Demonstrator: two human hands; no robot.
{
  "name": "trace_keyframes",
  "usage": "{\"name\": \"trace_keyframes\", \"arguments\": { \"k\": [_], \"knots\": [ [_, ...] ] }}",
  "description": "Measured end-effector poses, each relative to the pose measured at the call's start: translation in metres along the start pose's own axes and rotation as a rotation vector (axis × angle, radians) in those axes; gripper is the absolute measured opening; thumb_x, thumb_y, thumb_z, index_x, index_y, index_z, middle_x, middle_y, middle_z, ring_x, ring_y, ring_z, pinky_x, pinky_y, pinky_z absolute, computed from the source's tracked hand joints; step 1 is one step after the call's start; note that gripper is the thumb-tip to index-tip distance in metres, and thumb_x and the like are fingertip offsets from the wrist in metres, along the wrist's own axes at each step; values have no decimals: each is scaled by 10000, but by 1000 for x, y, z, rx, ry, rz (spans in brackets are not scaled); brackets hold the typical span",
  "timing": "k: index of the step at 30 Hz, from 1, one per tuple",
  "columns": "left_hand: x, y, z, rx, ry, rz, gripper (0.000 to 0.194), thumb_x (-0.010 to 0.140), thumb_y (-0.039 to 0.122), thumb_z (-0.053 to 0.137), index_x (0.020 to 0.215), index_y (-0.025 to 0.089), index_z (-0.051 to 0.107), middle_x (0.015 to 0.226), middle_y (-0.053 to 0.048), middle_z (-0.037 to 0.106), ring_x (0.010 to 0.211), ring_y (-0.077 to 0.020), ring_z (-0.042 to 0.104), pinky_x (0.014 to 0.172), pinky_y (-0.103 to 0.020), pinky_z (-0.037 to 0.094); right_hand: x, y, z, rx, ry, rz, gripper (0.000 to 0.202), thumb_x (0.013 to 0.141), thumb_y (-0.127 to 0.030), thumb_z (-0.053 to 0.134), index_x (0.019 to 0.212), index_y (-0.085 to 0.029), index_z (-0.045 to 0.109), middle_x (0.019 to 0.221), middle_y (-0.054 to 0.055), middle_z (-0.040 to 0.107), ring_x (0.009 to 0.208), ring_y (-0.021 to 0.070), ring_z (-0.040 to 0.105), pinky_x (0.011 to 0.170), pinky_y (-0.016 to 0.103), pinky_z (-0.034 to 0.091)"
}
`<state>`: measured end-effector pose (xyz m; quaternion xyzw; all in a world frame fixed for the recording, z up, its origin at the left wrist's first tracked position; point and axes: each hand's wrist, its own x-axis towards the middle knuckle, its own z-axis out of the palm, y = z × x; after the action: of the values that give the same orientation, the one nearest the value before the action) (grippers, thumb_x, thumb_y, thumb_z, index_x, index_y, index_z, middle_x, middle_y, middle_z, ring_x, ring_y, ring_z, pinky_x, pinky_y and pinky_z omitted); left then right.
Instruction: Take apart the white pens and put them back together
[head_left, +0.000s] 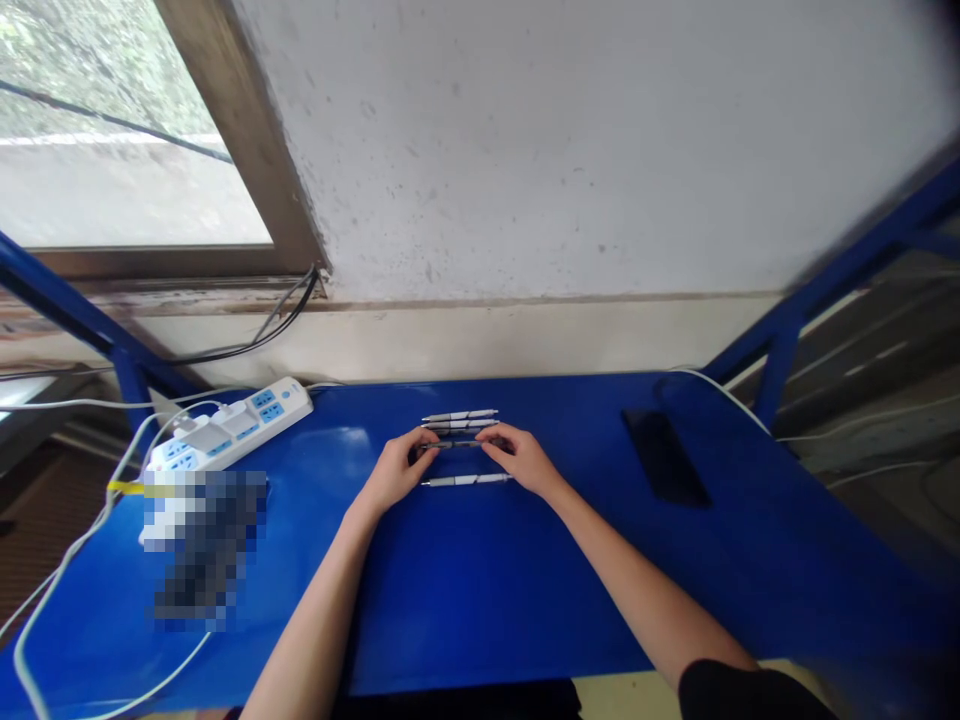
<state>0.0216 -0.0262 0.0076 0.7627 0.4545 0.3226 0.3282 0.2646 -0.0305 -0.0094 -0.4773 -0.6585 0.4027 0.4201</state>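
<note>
Near the middle of the blue table [450,590], my left hand [400,468] pinches the left end of a dark pen [457,444]. The pen's right end is between the fingertips of my right hand [523,457]. It lies level, left to right. Just beyond it are white pens with dark markings [459,416], side by side and parallel. Nearer to me, a single white pen [466,480] lies apart, its right end close beneath my right hand.
A white power strip [251,425] with plugs and cables sits at the left, beside a blurred dark object [206,560]. A black flat object [664,458] lies at the right. Blue frame bars [780,370] and a wall bound the table.
</note>
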Motion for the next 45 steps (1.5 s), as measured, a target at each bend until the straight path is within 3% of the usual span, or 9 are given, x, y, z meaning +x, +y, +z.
{"name": "trace_keyframes", "arguments": {
  "k": [3,7,10,13,19,26,33,41,45],
  "knots": [
    [0,2,0,-11,-12,-43,307,918,409,469,879,171,659,694,-3,625,616,-134,522,604,-238,382,-1,-1,-1,-3,11,-5,171,824,-297,627,947,-215,711,958,52,700,832,191,647,763,321,495],
    [0,4,-1,-74,46,-40,317,870,394,562,1110,190,601,750,11,627,610,-122,511,601,-228,388,0,0,0,-14,25,-3,168,851,-321,600,916,-212,710,955,54,708,861,201,654,786,330,499],
    [-1,3,-3,-54,48,-45,250,903,397,513,942,182,634,718,8,623,614,-123,514,605,-230,381,0,1,1,-11,19,9,173,854,-336,602,919,-211,702,940,51,714,855,202,656,796,334,496],
    [-1,2,-4,-21,30,-91,387,936,441,437,726,170,616,583,21,552,531,-112,459,545,-230,339,1,3,1,21,-5,28,182,853,-351,602,920,-210,696,913,49,711,823,196,658,780,330,500],
    [1,0,-2,-149,97,-71,313,857,425,581,1055,187,623,739,11,622,648,-128,537,619,-228,402,4,6,2,143,7,70,218,846,-391,601,915,-195,669,778,37,686,728,179,649,733,329,516],
    [2,-3,-4,-176,120,-152,335,903,466,488,784,178,613,642,6,609,564,-123,518,547,-229,383,4,1,-6,222,-6,115,220,793,-384,661,906,-196,678,761,26,669,685,160,622,670,304,501],
    [4,-7,-13,-289,279,-171,262,862,422,551,920,173,609,691,-2,630,620,-129,578,609,-235,445,8,10,-15,402,103,132,209,797,-378,666,892,-192,656,662,-13,590,539,119,523,522,269,431],
    [2,-7,-4,-285,152,-157,252,842,399,590,942,173,638,741,-21,673,654,-146,607,623,-248,458,7,10,-9,423,108,102,211,812,-376,664,915,-193,659,663,-5,601,568,126,528,539,268,429],
    [2,-7,-3,-296,144,-145,257,847,393,594,964,171,649,773,-31,692,674,-151,614,656,-255,469,7,12,-9,372,94,115,222,803,-401,667,907,-205,668,672,-7,603,567,125,524,538,265,426]
  ]
}}
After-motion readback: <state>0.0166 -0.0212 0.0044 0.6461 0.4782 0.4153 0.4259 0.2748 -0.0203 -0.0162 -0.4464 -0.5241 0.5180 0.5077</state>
